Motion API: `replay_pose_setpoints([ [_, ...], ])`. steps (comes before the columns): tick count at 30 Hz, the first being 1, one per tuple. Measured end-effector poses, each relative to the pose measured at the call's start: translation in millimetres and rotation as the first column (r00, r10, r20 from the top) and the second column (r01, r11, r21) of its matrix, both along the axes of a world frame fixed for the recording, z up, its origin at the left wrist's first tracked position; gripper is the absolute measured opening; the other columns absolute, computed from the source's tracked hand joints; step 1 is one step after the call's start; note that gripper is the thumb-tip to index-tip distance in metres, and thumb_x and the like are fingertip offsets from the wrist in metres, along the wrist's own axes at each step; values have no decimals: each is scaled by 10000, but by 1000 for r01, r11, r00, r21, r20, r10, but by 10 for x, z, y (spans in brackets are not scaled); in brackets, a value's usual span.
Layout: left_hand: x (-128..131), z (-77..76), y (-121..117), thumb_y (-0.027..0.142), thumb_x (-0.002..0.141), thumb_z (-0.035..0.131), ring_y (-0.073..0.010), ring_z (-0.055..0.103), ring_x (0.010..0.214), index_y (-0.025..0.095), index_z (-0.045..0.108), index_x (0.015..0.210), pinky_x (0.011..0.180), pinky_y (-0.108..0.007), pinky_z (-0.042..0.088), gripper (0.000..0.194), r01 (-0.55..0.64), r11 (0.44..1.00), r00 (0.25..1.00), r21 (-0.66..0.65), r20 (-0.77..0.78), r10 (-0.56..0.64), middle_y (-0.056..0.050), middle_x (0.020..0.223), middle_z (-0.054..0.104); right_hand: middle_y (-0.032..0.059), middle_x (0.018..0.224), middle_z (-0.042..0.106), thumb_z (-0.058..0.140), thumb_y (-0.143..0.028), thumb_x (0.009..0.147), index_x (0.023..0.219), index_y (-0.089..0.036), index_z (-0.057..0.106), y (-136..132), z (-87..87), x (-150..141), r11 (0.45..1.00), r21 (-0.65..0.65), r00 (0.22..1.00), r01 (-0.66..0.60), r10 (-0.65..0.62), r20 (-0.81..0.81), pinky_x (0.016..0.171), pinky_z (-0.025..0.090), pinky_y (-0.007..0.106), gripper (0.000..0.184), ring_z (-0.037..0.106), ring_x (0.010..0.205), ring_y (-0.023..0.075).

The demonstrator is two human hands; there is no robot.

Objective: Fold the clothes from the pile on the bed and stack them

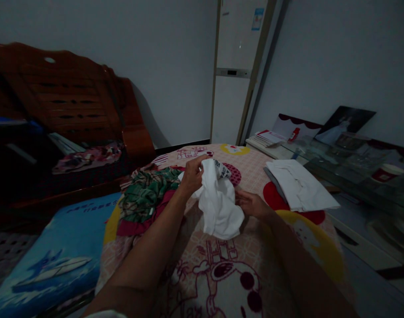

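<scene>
A white piece of clothing with black print hangs bunched above the middle of the round table. My left hand is closed on its upper left part, lifting it. On the cloth's other side is my right hand, its fingers stretched toward the fabric edge; whether the tips touch it is hard to make out. To the left lies a rumpled heap of green plaid and dark pink clothes. A folded white garment rests at the table's right edge, with grey cloth under it.
A patterned pink cloth covers the table. Close on the right stands a glass-topped cabinet with papers, a cup and a photo. At the left are a blue printed box and a wooden bench. A tall white air conditioner stands behind.
</scene>
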State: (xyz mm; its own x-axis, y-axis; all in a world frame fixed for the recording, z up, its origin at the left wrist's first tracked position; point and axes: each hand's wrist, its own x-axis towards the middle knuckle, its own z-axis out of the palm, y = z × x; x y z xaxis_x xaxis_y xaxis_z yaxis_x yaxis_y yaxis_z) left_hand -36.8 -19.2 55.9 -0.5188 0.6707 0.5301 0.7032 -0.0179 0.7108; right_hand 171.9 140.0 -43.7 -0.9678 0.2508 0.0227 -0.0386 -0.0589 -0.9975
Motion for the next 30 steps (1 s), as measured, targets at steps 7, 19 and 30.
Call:
replay_pose_setpoints([
  [7, 70, 41, -53, 213, 725, 559, -163, 533, 703, 181, 603, 725, 680, -252, 420, 54, -95, 976, 989, 196, -96, 116, 8, 703, 593, 51, 1046, 689, 785, -303, 689, 1036, -234, 707, -524, -64, -216, 922, 386, 1000, 17, -11, -17, 826, 499, 328, 362, 618, 956, 218],
  [19, -182, 341, -323, 174, 797, 490, -144, 512, 656, 170, 609, 690, 649, -227, 368, 159, -283, 949, 929, 139, -205, 307, 1, 634, 551, 45, 777, 736, 680, -448, 739, 1079, -217, 691, 80, 288, 57, 757, -289, 758, 586, -638, -136, 690, 578, 379, 411, 704, 804, 260],
  [30, -90, 162, -109, 297, 781, 440, -161, 524, 697, 147, 637, 720, 589, -218, 387, 255, -36, 999, 988, 7, 152, 34, -10, 695, 598, 55, 1184, 708, 743, -299, 678, 1130, -237, 674, 59, 244, 13, 829, -261, 809, 494, -548, -210, 909, 542, 377, 461, 637, 1124, 251],
])
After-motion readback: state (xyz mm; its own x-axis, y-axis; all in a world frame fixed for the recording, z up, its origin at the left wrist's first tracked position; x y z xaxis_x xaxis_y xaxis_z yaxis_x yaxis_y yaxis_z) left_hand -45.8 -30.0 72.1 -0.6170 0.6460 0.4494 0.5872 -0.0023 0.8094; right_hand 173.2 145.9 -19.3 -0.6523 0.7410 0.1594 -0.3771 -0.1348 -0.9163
